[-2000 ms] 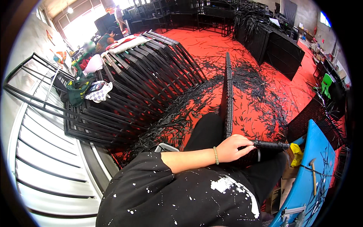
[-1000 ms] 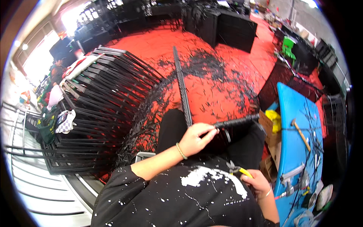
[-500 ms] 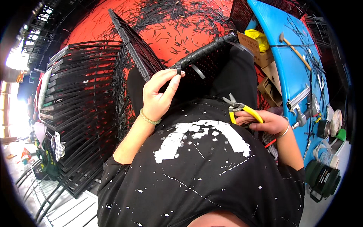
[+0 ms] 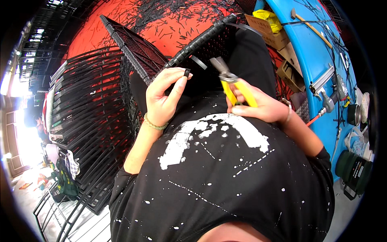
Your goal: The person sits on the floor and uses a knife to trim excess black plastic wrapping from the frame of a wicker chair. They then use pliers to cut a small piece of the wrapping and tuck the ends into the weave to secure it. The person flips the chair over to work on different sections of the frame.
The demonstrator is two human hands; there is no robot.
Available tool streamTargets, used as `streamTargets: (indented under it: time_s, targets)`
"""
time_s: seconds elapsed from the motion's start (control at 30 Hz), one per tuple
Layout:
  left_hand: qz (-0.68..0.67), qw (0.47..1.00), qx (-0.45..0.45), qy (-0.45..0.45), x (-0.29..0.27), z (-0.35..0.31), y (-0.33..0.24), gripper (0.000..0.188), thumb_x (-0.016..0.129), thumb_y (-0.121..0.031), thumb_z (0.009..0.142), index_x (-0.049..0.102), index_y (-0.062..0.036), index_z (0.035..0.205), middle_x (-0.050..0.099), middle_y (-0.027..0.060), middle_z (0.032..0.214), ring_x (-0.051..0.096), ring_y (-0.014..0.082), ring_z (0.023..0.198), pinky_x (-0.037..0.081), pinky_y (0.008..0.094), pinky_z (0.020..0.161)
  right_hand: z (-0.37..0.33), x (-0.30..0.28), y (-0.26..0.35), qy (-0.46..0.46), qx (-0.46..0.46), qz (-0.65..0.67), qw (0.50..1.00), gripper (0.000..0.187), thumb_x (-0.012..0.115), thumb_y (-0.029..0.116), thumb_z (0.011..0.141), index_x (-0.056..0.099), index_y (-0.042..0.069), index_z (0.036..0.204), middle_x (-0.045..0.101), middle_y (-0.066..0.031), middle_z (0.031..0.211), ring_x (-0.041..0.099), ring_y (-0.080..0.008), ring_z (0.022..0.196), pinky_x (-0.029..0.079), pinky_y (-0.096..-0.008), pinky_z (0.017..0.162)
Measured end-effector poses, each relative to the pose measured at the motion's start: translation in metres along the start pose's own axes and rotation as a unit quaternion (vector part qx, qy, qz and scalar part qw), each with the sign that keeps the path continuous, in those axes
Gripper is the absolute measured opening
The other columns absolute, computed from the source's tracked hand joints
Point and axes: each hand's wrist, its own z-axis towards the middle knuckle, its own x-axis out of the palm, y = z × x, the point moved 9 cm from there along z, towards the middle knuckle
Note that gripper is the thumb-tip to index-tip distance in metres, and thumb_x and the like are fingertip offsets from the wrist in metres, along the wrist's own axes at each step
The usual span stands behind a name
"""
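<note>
My left hand [image 4: 163, 97] is closed, thumb and fingers pinching the short end of a flat black strip [image 4: 187, 72]. Just beyond the fingertips stands a black woven frame [image 4: 201, 42], its edge bar wrapped in the same kind of strip; a loose strip end [image 4: 198, 62] sticks out from it. My right hand [image 4: 258, 103] is wrapped around yellow-handled snips [image 4: 229, 78]. Their metal jaws, slightly blurred, point up and left toward the frame, apart from the strip in my left hand. The woven panel [image 4: 135, 48] on the left joins the bar in a V.
Black slatted frames [image 4: 88, 92] are stacked at the left. Strip offcuts [image 4: 173, 28] litter the red floor ahead. At right, a blue table [image 4: 300, 44] carries a hammer [image 4: 312, 28] and other tools, with cardboard boxes [image 4: 290, 74] beside it and a dark green case [image 4: 354, 171] nearer.
My right hand has raised the snips up and left, closer to the frame and my left hand. The snips' jaws now point more upward. My left hand keeps its pinch, shifting slightly left.
</note>
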Motion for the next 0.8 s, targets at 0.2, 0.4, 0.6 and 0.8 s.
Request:
streamTargets:
  time_s: [0.2, 0.4, 0.6, 0.8]
  targets:
    - [-0.013, 1.0, -0.007, 0.015, -0.003, -0.002, 0.004, 0.014, 0.062, -0.002, 0.1, 0.071, 0.0065, 0.106, 0.072, 0.013, 0.103, 0.066, 0.0262, 0.108, 0.049, 0.0368, 0.098, 0.02, -0.009, 0.007, -0.048, -0.029, -0.235, 0.97, 0.056, 0.081, 0.038, 0.089, 0.057, 0.001, 0.122, 0.063, -0.0092, 0.102, 0.06, -0.0176, 0.093, 0.049, -0.0328, 0.084]
    - [-0.05, 0.998, -0.042, -0.004, -0.004, -0.004, 0.008, 0.014, 0.062, -0.002, 0.1, 0.071, 0.0066, 0.106, 0.071, 0.0132, 0.101, 0.065, 0.0273, 0.109, 0.049, 0.038, 0.098, 0.02, -0.009, 0.001, -0.051, -0.005, -0.192, 0.98, 0.05, 0.079, 0.029, 0.089, 0.056, 0.002, 0.125, 0.055, -0.0014, 0.099, 0.051, -0.0086, 0.086, 0.045, -0.027, 0.076]
    - [-0.019, 1.0, 0.006, -0.001, -0.003, -0.003, 0.007, 0.009, 0.068, -0.001, 0.095, 0.073, 0.0041, 0.1, 0.074, 0.0114, 0.098, 0.069, 0.0263, 0.103, 0.051, 0.0364, 0.093, 0.021, -0.003, 0.002, -0.044, 0.001, -0.122, 0.992, 0.048, 0.081, 0.034, 0.091, 0.061, 0.001, 0.12, 0.063, -0.0044, 0.098, 0.058, -0.0098, 0.087, 0.048, -0.0279, 0.077]
    - [-0.015, 1.0, 0.006, 0.018, 0.0, -0.007, 0.012, 0.013, 0.062, -0.002, 0.099, 0.071, 0.0061, 0.103, 0.072, 0.0119, 0.099, 0.065, 0.0282, 0.109, 0.048, 0.0395, 0.098, 0.023, 0.002, -0.011, -0.038, 0.015, -0.036, 0.999, 0.043, 0.079, 0.032, 0.094, 0.061, 0.001, 0.118, 0.063, -0.0029, 0.098, 0.056, -0.0066, 0.086, 0.046, -0.0256, 0.075]
